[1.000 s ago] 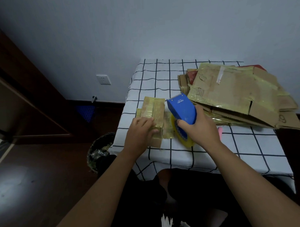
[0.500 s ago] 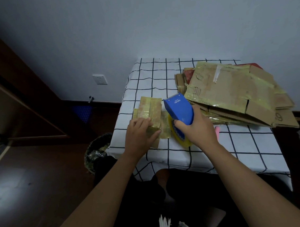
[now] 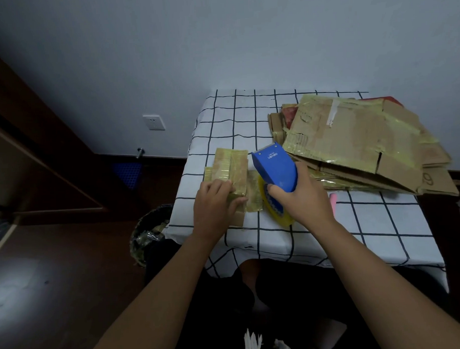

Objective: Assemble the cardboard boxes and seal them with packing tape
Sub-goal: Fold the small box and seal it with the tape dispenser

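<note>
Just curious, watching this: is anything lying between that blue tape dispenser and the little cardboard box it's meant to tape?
Nothing visible blocks it. The right hand grips the tape dispenser just right of the small box, which the left hand holds on the table. Only a loose box flap lies between them. The flat cardboard pile sits off to the right.
</note>
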